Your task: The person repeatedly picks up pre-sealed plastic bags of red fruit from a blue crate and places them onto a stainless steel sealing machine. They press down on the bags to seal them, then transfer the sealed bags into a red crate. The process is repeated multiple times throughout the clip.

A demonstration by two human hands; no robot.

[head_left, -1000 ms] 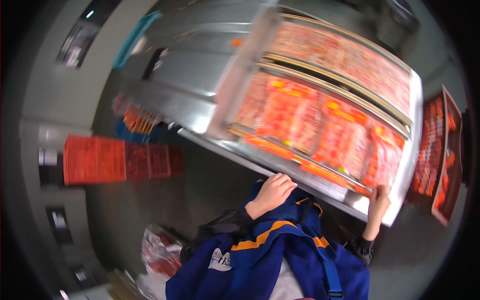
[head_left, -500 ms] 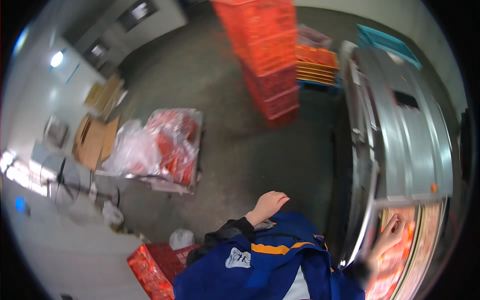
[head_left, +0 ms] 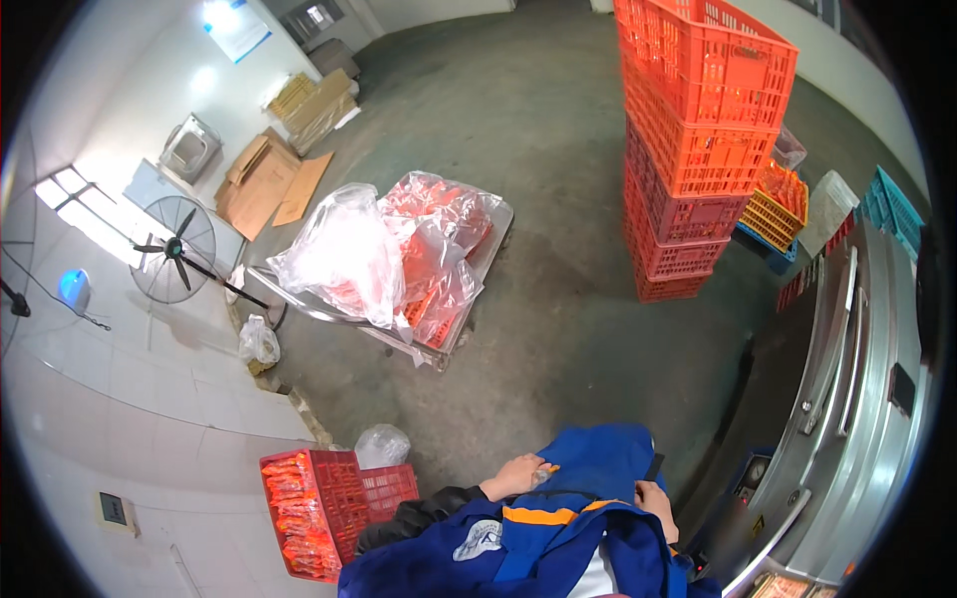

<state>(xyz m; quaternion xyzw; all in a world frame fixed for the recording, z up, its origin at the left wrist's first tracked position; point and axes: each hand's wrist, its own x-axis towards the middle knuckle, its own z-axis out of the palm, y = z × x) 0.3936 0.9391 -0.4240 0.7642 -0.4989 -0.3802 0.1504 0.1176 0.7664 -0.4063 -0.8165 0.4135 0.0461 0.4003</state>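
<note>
At lower centre of the frame, one blue apron (head_left: 600, 455) shows between my left hand (head_left: 513, 478) and right hand (head_left: 655, 506), fingers loosely curled; whether they grip it, I cannot tell. Five reddish crates (head_left: 698, 154) stand at upper right, stacked apparently to save space; one fan (head_left: 174, 248) stands at left.

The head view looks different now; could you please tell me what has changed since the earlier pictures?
The view has turned left, leaving the metal machine at the right edge. The right hand has drawn back from over the machine to the blue apron. The left hand stays in front of the body, and the crate stack keeps its place.
</note>
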